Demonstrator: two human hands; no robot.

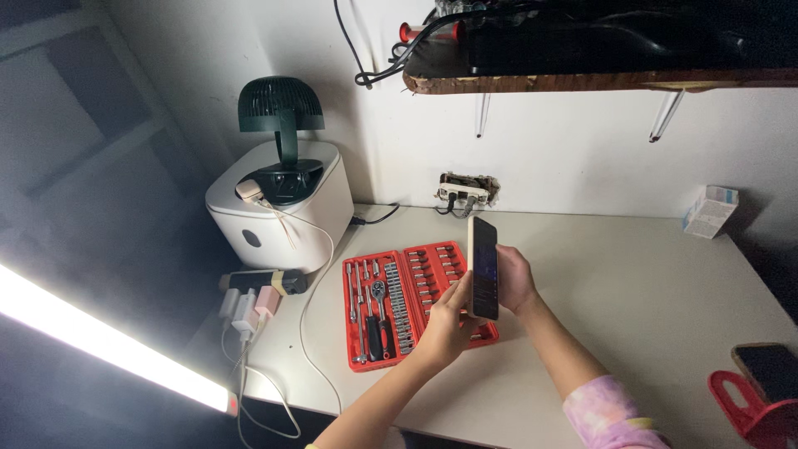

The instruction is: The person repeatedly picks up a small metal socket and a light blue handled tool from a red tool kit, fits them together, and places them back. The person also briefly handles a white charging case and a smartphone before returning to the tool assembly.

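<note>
**Phone held on edge above the open socket set**

White wall and a pale desk (632,283) frame your workspace, with a rough wooden shelf (582,81) overhead and a strip light glowing along the lower left.

You hold a slim phone (483,268) upright between both hands, its dark screen turned to your right. Your left hand (445,320) grips its lower left edge, fingers curled round the case; your right hand (514,278) cups the screen side, palm and fingers wrapped against it. Neither hand is spread.

Directly below lies an open red socket set (407,303), its ratchet, bits and sockets seated in rows. Left of it stand a white box-shaped appliance (278,212) with a dark green fan (280,112) on top, plus a power strip (249,308) with plugs and a trailing cable.

Your grip looks like the weak point: the phone stands on its narrow edge, held mainly by its sides, so a loosened finger could let it tip or drop onto the steel tools beneath. The socket set also sits near the desk's front edge, where a forearm nudge could shift it.
</note>
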